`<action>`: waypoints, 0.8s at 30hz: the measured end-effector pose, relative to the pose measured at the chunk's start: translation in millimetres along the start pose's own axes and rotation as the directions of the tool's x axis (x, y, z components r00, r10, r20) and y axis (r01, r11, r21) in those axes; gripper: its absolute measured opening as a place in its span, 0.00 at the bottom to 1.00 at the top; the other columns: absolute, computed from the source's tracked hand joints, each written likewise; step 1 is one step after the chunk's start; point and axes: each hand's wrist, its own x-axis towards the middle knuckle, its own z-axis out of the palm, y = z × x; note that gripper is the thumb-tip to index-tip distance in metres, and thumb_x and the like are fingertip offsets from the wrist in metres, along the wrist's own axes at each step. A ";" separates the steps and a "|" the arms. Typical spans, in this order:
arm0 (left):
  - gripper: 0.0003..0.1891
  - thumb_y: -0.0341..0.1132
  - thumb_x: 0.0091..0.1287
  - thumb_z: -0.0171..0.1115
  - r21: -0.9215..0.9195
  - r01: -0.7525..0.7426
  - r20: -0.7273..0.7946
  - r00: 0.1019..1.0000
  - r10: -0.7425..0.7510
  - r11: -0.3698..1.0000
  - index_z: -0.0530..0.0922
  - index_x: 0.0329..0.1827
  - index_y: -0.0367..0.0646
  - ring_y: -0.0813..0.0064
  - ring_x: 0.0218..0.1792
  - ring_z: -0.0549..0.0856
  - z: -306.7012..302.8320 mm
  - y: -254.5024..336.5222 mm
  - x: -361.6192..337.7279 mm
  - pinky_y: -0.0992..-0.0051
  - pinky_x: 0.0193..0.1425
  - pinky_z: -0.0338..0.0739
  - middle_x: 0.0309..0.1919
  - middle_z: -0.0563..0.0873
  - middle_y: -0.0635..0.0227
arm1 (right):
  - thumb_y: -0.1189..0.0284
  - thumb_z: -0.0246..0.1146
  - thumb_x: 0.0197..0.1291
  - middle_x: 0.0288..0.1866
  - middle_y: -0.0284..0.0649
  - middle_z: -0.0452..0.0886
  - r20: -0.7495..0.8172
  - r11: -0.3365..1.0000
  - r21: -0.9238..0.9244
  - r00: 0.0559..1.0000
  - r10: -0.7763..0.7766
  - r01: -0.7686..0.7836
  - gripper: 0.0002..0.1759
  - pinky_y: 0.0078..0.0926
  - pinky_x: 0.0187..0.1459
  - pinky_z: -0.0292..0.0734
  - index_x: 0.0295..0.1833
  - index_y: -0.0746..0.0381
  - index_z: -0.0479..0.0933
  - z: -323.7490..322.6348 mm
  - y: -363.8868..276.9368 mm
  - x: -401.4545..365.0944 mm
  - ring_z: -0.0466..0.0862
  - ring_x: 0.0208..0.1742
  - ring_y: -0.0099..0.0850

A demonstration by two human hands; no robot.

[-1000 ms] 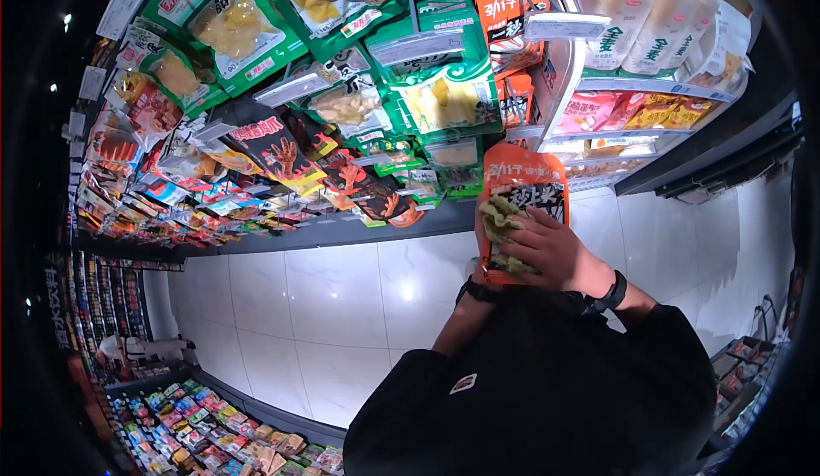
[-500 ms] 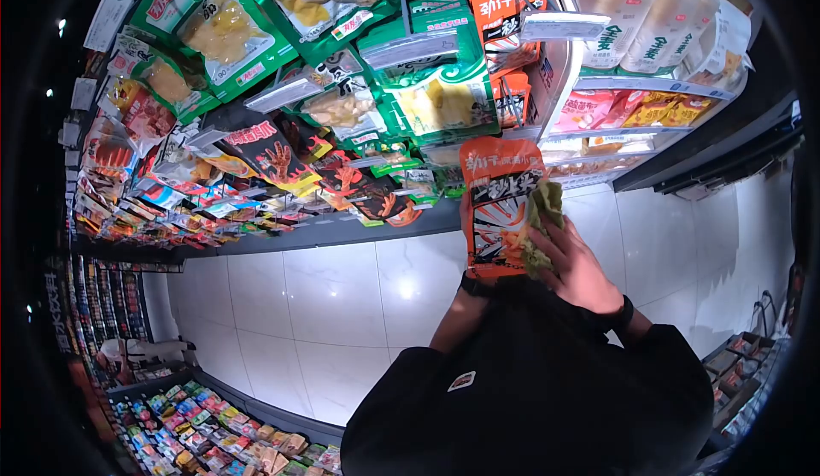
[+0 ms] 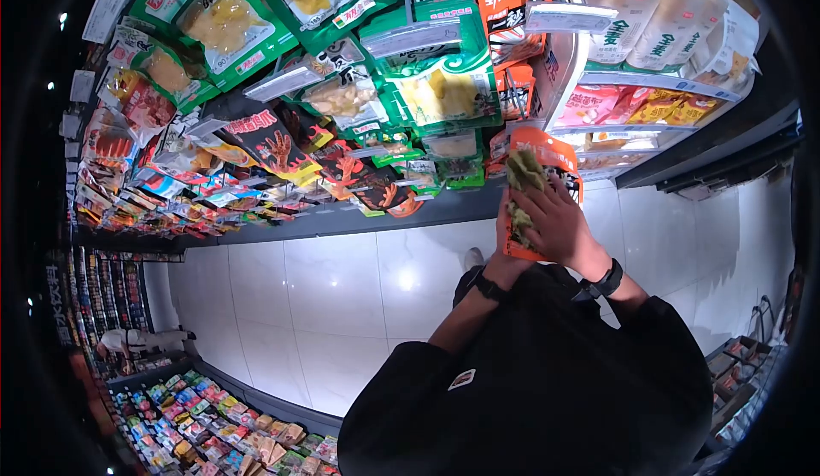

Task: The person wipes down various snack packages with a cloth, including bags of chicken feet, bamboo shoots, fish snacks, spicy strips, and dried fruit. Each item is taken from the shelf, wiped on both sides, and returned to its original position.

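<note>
Orange packet (image 3: 551,153): left hand (image 3: 502,264) is clamping it underneath as backing; right hand (image 3: 559,224) is pressing its gripped green cloth (image 3: 523,177) just above.

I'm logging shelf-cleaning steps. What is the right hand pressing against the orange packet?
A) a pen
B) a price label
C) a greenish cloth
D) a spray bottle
C: the right hand presses a crumpled greenish cloth onto the face of the orange packet, while the left hand, mostly hidden, has its grip on the packet's lower end.
</note>
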 end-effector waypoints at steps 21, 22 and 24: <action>0.30 0.53 0.77 0.49 -0.051 -0.204 0.098 0.973 0.208 0.978 0.67 0.75 0.46 0.54 0.66 0.78 4.9 5.5 1.8 0.53 0.72 0.72 0.69 0.76 0.56 | 0.65 0.76 0.44 0.74 0.43 0.70 0.069 0.998 -0.040 0.997 0.046 -0.043 0.43 0.52 0.78 0.54 0.71 0.52 0.73 -40.7 5.7 -37.2 0.73 0.72 0.42; 0.30 0.52 0.76 0.51 -0.038 -0.205 0.131 0.969 0.208 0.978 0.67 0.75 0.44 0.53 0.66 0.78 6.3 5.3 -1.0 0.52 0.72 0.72 0.69 0.75 0.55 | 0.65 0.76 0.44 0.74 0.43 0.70 0.071 0.998 -0.037 0.996 0.047 -0.044 0.43 0.52 0.78 0.54 0.71 0.52 0.73 -40.9 10.7 -41.3 0.73 0.72 0.42; 0.31 0.52 0.75 0.51 -0.059 -0.168 0.154 0.972 0.176 0.984 0.66 0.76 0.44 0.51 0.68 0.76 -3.7 6.0 -2.5 0.50 0.72 0.71 0.71 0.74 0.55 | 0.66 0.75 0.45 0.75 0.45 0.69 0.071 0.983 -0.003 0.980 0.185 -0.186 0.43 0.51 0.79 0.53 0.72 0.52 0.72 -40.7 25.4 -46.2 0.73 0.71 0.43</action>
